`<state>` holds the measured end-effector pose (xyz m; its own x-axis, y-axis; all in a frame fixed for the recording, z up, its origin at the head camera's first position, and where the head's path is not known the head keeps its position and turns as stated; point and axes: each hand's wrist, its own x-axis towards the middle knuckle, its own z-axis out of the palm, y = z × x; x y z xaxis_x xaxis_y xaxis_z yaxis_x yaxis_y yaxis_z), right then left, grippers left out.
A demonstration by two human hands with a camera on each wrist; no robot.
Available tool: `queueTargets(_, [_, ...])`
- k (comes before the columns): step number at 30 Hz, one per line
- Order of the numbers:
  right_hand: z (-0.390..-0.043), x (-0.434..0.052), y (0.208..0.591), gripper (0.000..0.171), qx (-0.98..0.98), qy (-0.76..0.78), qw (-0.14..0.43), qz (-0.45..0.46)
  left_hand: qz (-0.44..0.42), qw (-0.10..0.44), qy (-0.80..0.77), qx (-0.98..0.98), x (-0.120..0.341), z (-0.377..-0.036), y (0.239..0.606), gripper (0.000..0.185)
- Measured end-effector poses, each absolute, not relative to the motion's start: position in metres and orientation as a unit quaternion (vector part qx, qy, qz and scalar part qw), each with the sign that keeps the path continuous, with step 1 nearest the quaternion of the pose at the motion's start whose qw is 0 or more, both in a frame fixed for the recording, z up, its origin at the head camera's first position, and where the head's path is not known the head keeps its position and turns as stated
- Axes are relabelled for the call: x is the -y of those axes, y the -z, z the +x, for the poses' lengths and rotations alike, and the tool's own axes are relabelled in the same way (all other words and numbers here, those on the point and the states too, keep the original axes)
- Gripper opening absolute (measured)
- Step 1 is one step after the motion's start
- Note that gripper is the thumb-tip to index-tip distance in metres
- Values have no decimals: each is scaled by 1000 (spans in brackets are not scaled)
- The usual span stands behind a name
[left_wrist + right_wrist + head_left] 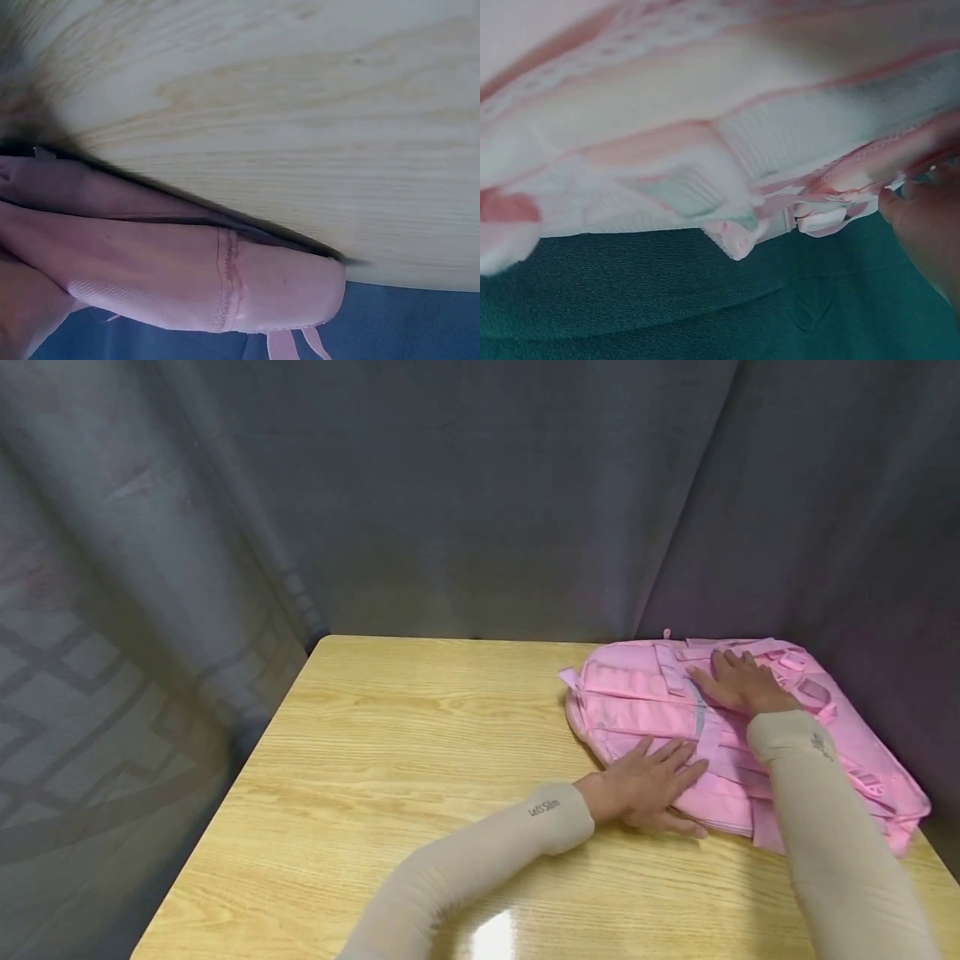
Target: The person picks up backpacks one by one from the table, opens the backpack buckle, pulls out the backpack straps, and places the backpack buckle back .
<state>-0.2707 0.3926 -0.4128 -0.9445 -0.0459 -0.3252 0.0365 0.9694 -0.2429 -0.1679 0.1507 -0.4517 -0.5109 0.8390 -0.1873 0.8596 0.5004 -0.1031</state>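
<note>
A pink backpack (637,681) lies flat at the table's far right, with straps and buckles across its upper side. My left hand (652,785) rests on its near edge, fingers spread and straight, the thumb out toward the table. Farther back, my right hand (738,682) lies palm down on top of the pack, fingers extended over the straps. In the left wrist view, the bag's rounded end (285,285) shows beside part of the left hand (30,307). The right wrist view has webbing, a pale buckle (825,219) and part of the right hand (930,225) at the right border.
The wooden table (390,735) stretches left and toward me from the bag. Grey curtains (480,502) hang behind it and along both sides. Light sleeves (510,843) cover both forearms. The bag's right end sits close to the table's right edge.
</note>
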Motion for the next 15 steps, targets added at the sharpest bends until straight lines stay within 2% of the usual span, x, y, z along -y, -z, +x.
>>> queueTargets(4, [-269,-394,416,99,-978,123,169,1,501,38,105,-858,-149,-167,455,97])
queueTargets(10, [-264,-390,416,99,-974,143,175,17,518,-11,143,-843,-146,-168,457,79])
queueTargets(15, [-265,-389,416,99,-975,133,178,15,520,-19,161,-839,-145,-168,457,65])
